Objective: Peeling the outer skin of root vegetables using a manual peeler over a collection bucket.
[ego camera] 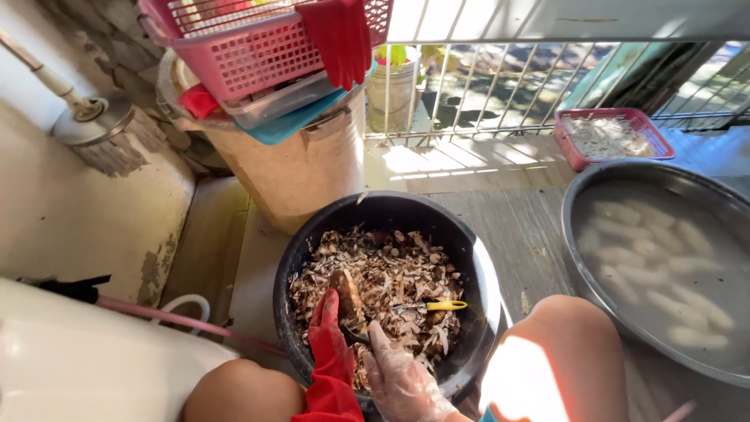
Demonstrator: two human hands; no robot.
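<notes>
Peelings half bury the brown root gripped by the left hand; right hand clenches a mostly hidden blade.

Hard daylight pours in from the top through the white railing, laying barred stripes of light and shadow across the floor, and it burns the bare knee at the bottom out to pure white glare. The black tub sits in softer shade, with a bright rim highlight on its right side, while the water in the metal basin looks milky and low in contrast. Wide-angle bending curves the edges, and the near white surface at lower left is soft.
</notes>
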